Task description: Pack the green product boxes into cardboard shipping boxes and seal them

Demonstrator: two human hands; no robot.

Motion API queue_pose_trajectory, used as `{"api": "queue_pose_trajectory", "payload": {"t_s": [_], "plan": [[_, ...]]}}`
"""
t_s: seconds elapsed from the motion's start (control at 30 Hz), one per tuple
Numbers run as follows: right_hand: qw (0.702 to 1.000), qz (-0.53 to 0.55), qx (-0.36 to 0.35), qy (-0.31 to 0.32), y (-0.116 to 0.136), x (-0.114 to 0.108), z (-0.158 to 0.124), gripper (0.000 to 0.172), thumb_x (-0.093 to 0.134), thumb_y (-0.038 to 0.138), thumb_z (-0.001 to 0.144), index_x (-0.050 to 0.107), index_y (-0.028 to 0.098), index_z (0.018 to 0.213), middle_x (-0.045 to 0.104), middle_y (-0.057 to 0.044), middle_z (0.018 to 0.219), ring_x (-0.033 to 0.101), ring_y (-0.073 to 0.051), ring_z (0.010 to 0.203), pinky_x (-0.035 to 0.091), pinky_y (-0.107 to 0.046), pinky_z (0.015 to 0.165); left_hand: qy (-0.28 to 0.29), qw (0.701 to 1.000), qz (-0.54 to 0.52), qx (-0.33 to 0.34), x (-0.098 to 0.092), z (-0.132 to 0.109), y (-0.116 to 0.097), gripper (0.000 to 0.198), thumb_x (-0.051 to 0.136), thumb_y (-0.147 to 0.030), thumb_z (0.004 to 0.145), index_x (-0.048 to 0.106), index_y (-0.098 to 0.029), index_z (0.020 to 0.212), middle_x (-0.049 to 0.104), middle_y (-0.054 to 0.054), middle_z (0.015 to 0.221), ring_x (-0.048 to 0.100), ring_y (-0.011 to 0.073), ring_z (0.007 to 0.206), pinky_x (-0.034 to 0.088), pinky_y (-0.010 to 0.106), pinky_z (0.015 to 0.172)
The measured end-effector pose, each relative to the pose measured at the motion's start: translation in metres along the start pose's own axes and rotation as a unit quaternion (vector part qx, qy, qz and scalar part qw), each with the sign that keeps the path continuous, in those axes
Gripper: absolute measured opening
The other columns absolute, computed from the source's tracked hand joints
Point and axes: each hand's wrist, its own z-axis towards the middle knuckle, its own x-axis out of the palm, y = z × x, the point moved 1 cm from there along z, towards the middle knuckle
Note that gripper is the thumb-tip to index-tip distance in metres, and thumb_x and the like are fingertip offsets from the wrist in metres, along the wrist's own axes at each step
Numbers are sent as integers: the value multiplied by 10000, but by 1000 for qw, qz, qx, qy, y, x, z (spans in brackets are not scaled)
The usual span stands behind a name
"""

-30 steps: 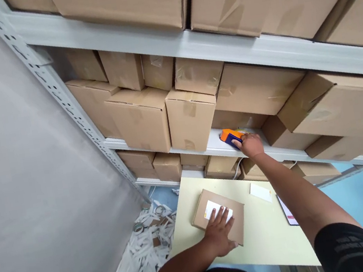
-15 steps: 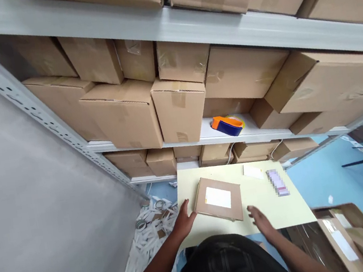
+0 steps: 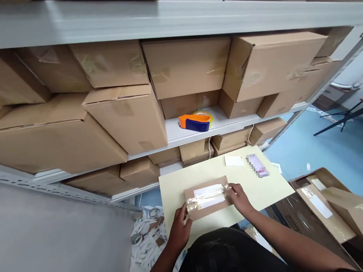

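A flat brown cardboard box [image 3: 205, 211] lies on the pale yellow table [image 3: 172, 185] in front of me. On its top face is a white label [image 3: 207, 190], with a strip of shiny clear tape [image 3: 210, 197] running across it from end to end. My left hand [image 3: 180, 226] is closed around the box's left end, thumb toward me. At the right end, the fingers of my right hand [image 3: 239, 198] are curled over the edge where the tape folds down. Both hands partly cover the ends of the strip.
An orange and blue tape dispenser [image 3: 196, 121] sits on the shelf [image 3: 174, 132] among stacked cartons. Toward the table's back right are a white card [image 3: 233, 161] and a blurred purple item [image 3: 257, 165]. Open cartons with labelled boxes [image 3: 320, 206] stand at right; scraps [image 3: 146, 242] litter the floor at left.
My hands, apart from each other with the right one off the box, have closed on its two ends. The box sits straighter, and shiny tape now shows over the label. The view has shifted right.
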Motion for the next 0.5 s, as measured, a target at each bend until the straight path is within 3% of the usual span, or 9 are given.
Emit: {"api": "queue_pose_trajectory", "payload": {"t_s": [0.1,0.2,0.33,0.4,0.5], "plan": [[999,3,3,43,-4,0,21,521,580,590,893,702,206,1224,656,-96,1113,633,-261,1058,487,-397,1033,-21,997,44,-57,4,19,-12,594,478,-350,938,464,-179,1507,602,142,1311,656,268,1160,548,451,1015],[995,26,0,101,-23,-14,36,533,580,577,899,692,218,1277,683,-89,1104,650,-261,1040,502,-388,997,-56,985,136,-86,-1,35,-33,530,487,-368,948,543,-148,1427,628,155,1283,656,299,1153,513,494,1053],[984,-6,52,168,-71,-52,47,480,557,580,898,730,232,1179,730,-77,1081,674,-260,997,498,-381,943,-107,959,261,33,2,65,-93,415,507,-337,958,622,-212,1337,632,125,1306,565,319,1270,434,502,1137],[975,-34,85,201,-100,-75,48,413,552,563,882,761,226,995,748,-60,944,681,-253,887,498,-374,867,-48,950,288,106,23,91,-128,361,475,-315,985,657,-256,1292,663,89,1248,583,290,1204,450,474,1105],[965,-46,105,234,-137,-108,48,348,586,528,837,726,221,752,698,-31,712,649,-238,731,470,-349,752,99,925,325,172,78,143,-168,321,473,-304,996,705,-260,1214,686,75,1172,602,264,1114,476,424,1031]]}}
